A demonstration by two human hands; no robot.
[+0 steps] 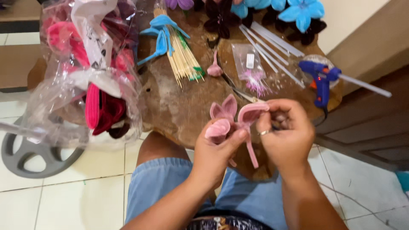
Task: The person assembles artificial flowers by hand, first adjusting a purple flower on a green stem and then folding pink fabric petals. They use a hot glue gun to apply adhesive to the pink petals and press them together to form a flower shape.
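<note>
a half-made pink flower [228, 117] of looped fuzzy petals is held in the near middle of the view, just in front of the near edge of the rough wooden slab table [183, 106] and above the lap in blue shorts [170, 187]. the left hand [215, 155] is closed around the gathered base, its thumb pressed on the lowest petal. the right hand [285, 132], with a ring on one finger, is pinched shut on a further pink petal [251, 117] whose stem hangs down between the two hands.

the petals are judged to be very light, soft on the surface and easily bent, probably wire-cored, so shape could be lost under a hard squeeze. the surest hold is judged to be at the bunched stems under the petals, not on the loops themselves.

on the table, a bundle of bamboo skewers [181, 57] lies far left beside a blue petal piece [161, 36], a small clear packet [251, 66] sits in the middle, clear glue sticks [272, 47] lie to its right, and a blue glue gun [320, 79] stands at the right edge. a clear plastic bag of pink and red material [91, 72] is heaped at the left.

the right fingertips are hidden behind the petal, so the exact grip cannot be made out. what joins the stems is covered by the left palm. the finished flowers at the far edge are cut off by the frame.
</note>
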